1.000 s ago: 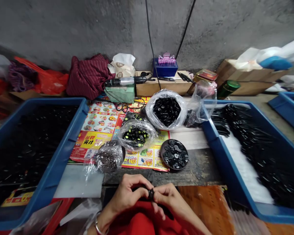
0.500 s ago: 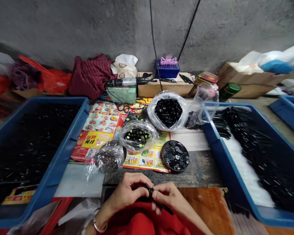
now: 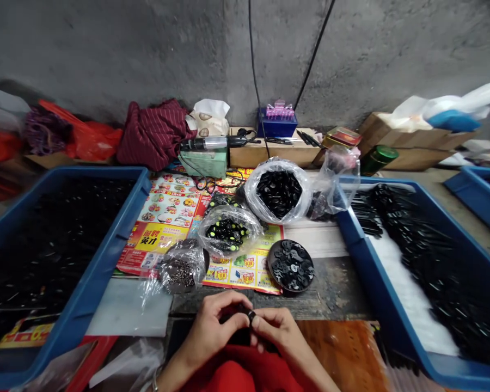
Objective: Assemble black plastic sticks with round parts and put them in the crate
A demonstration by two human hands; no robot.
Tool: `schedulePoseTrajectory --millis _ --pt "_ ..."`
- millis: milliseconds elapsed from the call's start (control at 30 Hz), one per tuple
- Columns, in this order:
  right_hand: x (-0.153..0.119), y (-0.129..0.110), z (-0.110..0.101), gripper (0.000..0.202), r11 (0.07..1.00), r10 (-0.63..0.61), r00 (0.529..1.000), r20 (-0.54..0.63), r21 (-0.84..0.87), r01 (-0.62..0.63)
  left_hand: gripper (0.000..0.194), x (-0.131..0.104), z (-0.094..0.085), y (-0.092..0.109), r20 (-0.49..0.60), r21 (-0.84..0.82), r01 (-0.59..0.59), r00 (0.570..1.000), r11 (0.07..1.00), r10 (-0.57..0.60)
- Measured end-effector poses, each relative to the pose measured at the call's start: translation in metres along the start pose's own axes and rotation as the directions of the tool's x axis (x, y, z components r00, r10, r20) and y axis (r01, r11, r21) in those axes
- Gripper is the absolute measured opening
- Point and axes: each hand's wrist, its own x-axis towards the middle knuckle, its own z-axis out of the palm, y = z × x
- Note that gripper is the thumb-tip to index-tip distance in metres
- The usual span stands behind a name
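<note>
A: How are the hands placed?

B: The left hand (image 3: 217,325) is curled, and a small, glossy black part (image 3: 251,316) is gripped at its thumb and index fingertips. The same part is pinched from the right by the right hand (image 3: 276,326), whose other fingers are folded underneath.

A: Where is the part held?

B: Above the smooth red fabric (image 3: 237,373) at the lap, just off the near edge of the worn, dark wooden tabletop (image 3: 337,288). Most of its shape is hidden by the fingers.

A: What is set out beyond?

B: Flat, matt black pieces (image 3: 294,265) are heaped in a round dark dish (image 3: 289,290). To its left, thin metal pins (image 3: 182,272) are kept under crinkled clear film (image 3: 193,251). Farther back, black and lime-green parts (image 3: 226,233) are gathered in one clear plastic bag (image 3: 207,218), and shiny black ovals (image 3: 278,193) in a larger, whitish plastic bag (image 3: 250,193).

A: And at the sides?

B: Dark parts are piled in a left blue plastic tray (image 3: 98,291); long black pieces (image 3: 412,223) are laid over white lining in a right blue plastic tray (image 3: 376,288).
</note>
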Motion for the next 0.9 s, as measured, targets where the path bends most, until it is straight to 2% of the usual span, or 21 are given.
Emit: schedulePoseTrajectory --millis 133,233,333,433,500,567,667,800,900 --pt "-0.002 -0.005 0.003 0.045 0.984 -0.135 0.987 -0.09 -0.131 0.123 0.016 0.001 0.005 0.0 -0.009 -0.074 0.075 0.997 0.994 -0.076" --pt "-0.004 -0.006 0.007 0.042 0.928 -0.239 0.969 -0.062 -0.309 0.209 0.01 -0.001 0.006 0.002 -0.064 -0.019 0.038 0.997 0.999 -0.039" --pt "-0.006 -0.006 0.01 0.041 0.818 -0.327 0.945 -0.002 -0.502 0.282 0.012 -0.004 0.002 0.005 -0.112 -0.018 -0.002 0.994 1.0 0.0" --pt "-0.006 -0.011 0.01 0.033 0.709 -0.402 0.914 0.05 -0.615 0.345 0.011 -0.007 -0.005 0.007 -0.113 -0.214 -0.018 0.994 0.977 -0.006" --pt "-0.002 -0.019 0.007 0.027 0.635 -0.439 0.893 0.102 -0.667 0.389 0.015 -0.007 -0.012 0.008 -0.131 -0.406 -0.024 0.991 0.914 -0.032" --pt "0.007 -0.032 0.005 0.025 0.54 -0.475 0.865 0.165 -0.722 0.434 0.021 -0.008 -0.017 0.009 -0.176 -0.531 -0.021 0.981 0.847 -0.086" --pt "0.032 -0.057 0.006 0.023 0.343 -0.551 0.8 0.236 -0.81 0.475 0.03 -0.008 -0.024 0.009 -0.251 -0.568 0.007 0.951 0.823 -0.182" --pt "0.085 -0.089 0.019 0.029 -0.048 -0.563 0.753 0.34 -0.923 0.381 0.038 -0.01 -0.025 0.006 -0.264 -0.532 0.059 0.936 0.845 -0.232" --pt "0.126 -0.1 0.028 0.037 -0.129 -0.558 0.74 0.375 -0.92 0.37 0.038 -0.012 -0.024 0.0 -0.223 -0.527 0.079 0.948 0.846 -0.228"
